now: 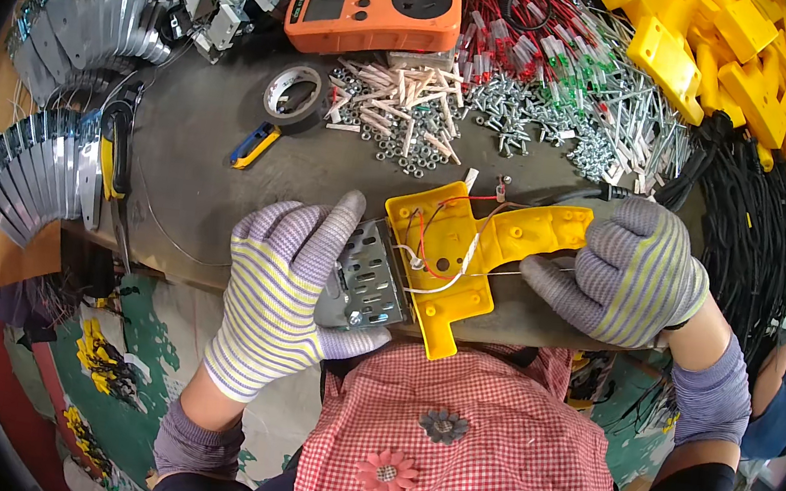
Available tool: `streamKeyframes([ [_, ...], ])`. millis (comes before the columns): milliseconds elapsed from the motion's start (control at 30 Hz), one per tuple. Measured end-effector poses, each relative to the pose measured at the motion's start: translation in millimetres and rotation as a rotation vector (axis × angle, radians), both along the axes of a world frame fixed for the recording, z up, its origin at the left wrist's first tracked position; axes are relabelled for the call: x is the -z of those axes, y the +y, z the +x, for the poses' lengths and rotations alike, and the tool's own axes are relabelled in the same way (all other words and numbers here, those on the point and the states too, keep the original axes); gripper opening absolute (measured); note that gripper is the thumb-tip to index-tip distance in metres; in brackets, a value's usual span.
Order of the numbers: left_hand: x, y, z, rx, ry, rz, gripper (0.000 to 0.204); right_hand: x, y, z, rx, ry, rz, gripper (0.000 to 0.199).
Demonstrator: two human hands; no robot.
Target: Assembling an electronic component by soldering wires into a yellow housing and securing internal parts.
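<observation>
Your yellow housing [453, 228] is at the near edge of the tabletop [196, 145], between your hands, cavity up, lower end overhanging the edge. Left hand [276, 295]: grip clamped on the slotted metal plate [375, 277], thumb along the near side. Right hand [637, 273]: fingers curled by the handle end; can't tell if that grip is closed on anything.

Status, my read: partway. Plate sits against the housing's left side, white wire [432, 290] and red wire laid in the cavity. Left to do: the shell is open, no cover on, and one red lead runs out past the far edge, so wiring looks unfinished. Can't tell if the plate is fastened.

Tabletop: dark and crowded at the far side. Orange meter [374, 25], tape roll [294, 96], blue-and-yellow cutter [256, 146], loose screws [515, 114], more yellow shells [716, 50] far right, black cables [752, 238] below them. Fanned metal strips [38, 166] at left, pliers [117, 141] just beside.

Room: worn green-and-pale floor [162, 316], yellow-black bundles [104, 358] on it, another person [778, 396] at the right edge.
</observation>
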State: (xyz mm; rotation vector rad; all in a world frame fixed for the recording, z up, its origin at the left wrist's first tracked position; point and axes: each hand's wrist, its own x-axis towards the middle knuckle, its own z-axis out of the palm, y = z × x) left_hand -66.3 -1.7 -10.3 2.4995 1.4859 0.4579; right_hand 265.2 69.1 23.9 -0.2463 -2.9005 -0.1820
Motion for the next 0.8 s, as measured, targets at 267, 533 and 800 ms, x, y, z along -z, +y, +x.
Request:
streamKeyframes([
  [267,1.0,0.1,-0.9,0.0,-0.01,-0.014,0.11,0.0,3.7,-7.1,-0.026,0.03,0.012,0.037],
  [533,0.5,0.5,0.4,-0.001,-0.021,0.0,0.11,6.9,2.6,-9.6,-0.066,0.071,0.004,0.035],
  [800,-0.1,5.0,0.9,0.013,-0.026,0.031,0.105,12.8,-31.8,-47.0,0.305,0.007,-0.038,0.027],
])
